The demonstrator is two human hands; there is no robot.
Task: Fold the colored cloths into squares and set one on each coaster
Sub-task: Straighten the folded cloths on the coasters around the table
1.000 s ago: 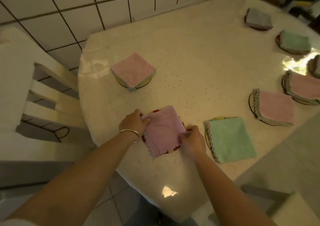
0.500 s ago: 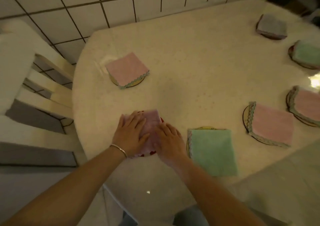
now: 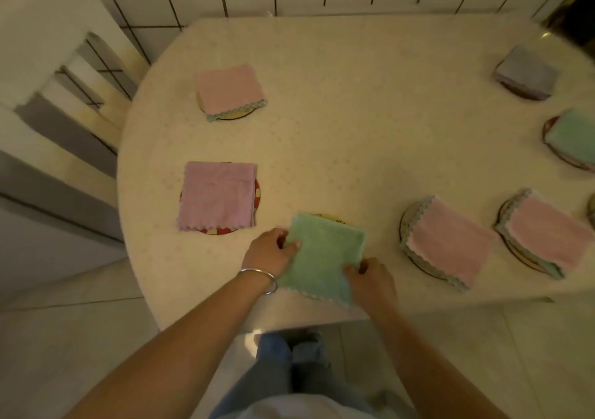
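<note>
A folded green cloth (image 3: 323, 254) lies near the table's front edge, over a yellow coaster (image 3: 328, 218) whose rim shows behind it. My left hand (image 3: 272, 253) pinches the cloth's left edge, and my right hand (image 3: 370, 278) grips its lower right corner. To the left, a folded lilac cloth (image 3: 217, 195) rests on a red coaster (image 3: 256, 193). A pink cloth (image 3: 230, 90) sits on a coaster at the back left.
Two pink cloths (image 3: 449, 243) (image 3: 547, 236) lie on coasters to the right, with a green one (image 3: 573, 138) and a grey one (image 3: 524, 72) further back. A white chair (image 3: 58, 96) stands left of the table (image 3: 354, 129). A tiled wall runs behind.
Both hands left the lilac cloth, which now lies flat on its red coaster, and moved right to take hold of the green cloth. The view shifted right.
</note>
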